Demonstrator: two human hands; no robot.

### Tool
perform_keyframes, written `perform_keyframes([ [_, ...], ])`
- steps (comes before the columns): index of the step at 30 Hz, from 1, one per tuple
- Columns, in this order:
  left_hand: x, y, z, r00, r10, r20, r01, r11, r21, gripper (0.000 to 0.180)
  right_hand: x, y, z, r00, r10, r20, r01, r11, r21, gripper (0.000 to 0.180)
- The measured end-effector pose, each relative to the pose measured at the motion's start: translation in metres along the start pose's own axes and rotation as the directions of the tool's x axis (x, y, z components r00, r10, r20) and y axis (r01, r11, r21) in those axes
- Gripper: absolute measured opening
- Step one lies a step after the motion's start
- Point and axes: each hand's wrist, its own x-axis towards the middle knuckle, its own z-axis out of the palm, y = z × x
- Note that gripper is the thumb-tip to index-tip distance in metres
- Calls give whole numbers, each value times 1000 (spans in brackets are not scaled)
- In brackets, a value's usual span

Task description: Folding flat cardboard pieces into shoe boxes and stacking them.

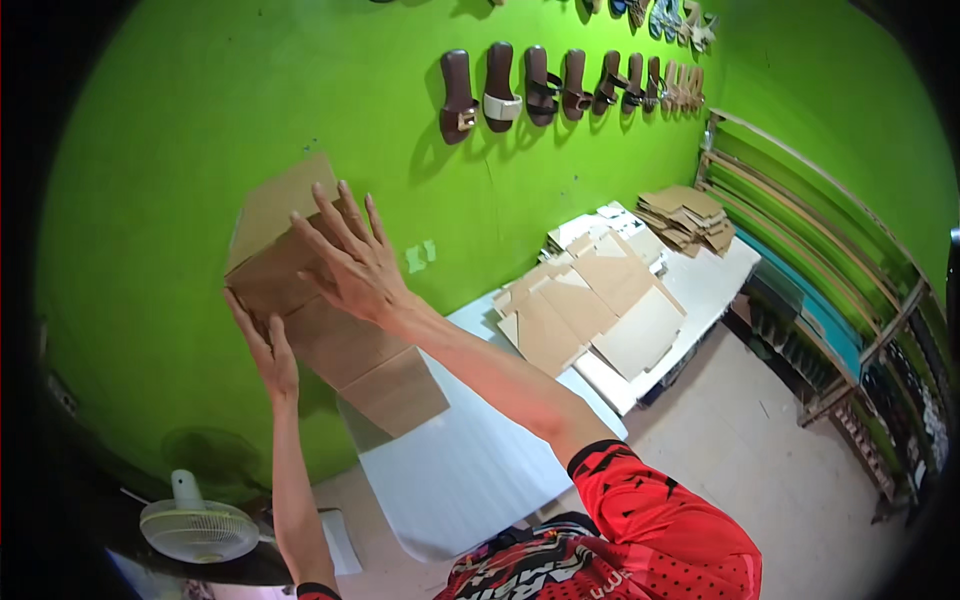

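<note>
A brown cardboard box (285,200) rises beside the green wall on the left, above the white table (460,470). Creases or seams cross it, and more brown cardboard (385,385) reaches down to the tabletop. Whether this is one long piece or boxes on top of each other, I cannot tell. My left hand (268,355) grips its lower left corner, thumb on the near face and fingers along the edge. Across the upper right side lies my right hand (352,268), fingers spread, palm toward the cardboard, holding nothing.
Flat cut cardboard pieces (585,295) lie on the table to the right, with a brown cardboard stack (690,215) farther off. Sandals (540,85) hang on the wall. A wooden rack (860,350) stands at the right, a fan (198,528) at lower left.
</note>
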Motion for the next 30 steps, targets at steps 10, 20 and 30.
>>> perform_keyframes([
  [10,-160,5,38,996,86,-9,-76,916,394,87,-129,60,-56,977,212,-34,-214,970,-112,68],
  [20,-146,-12,115,983,158,98,-172,579,797,78,-318,117,-110,720,569,398,-563,814,-144,62],
  [30,-153,-12,163,982,-77,-174,186,584,791,75,-281,203,-164,843,440,310,-463,887,0,59],
])
